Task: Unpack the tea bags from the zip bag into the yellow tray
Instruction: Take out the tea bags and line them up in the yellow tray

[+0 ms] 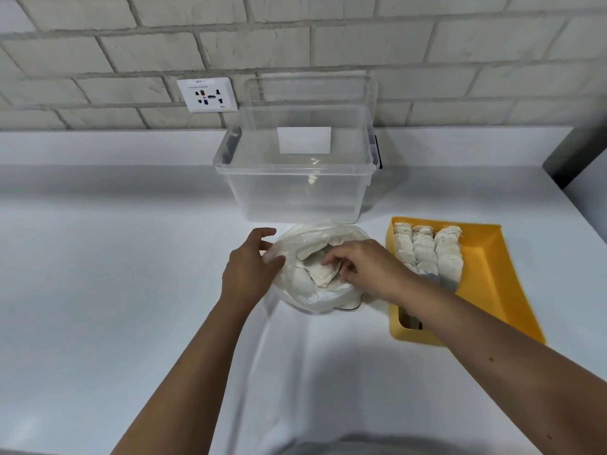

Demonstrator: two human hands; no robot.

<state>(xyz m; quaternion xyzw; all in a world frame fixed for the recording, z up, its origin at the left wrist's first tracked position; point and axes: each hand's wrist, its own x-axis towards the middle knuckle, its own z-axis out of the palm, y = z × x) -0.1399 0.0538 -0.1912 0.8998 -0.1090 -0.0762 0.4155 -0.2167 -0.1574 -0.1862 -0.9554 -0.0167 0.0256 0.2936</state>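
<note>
A clear zip bag [315,300] lies open on the white counter, full of pale tea bags [320,274]. My left hand [249,267] holds the bag's left rim, keeping the mouth wide. My right hand [364,266] reaches into the bag, its fingertips pinching a tea bag. To the right sits the yellow tray [489,280], with three rows of tea bags [427,251] packed along its left side. My right forearm crosses over the tray's near left corner and hides part of it.
A large clear plastic box [295,192] stands right behind the zip bag, its lid leaning against the brick wall. A wall socket [207,94] is at the back left. A dark object [578,159] sits at the far right edge.
</note>
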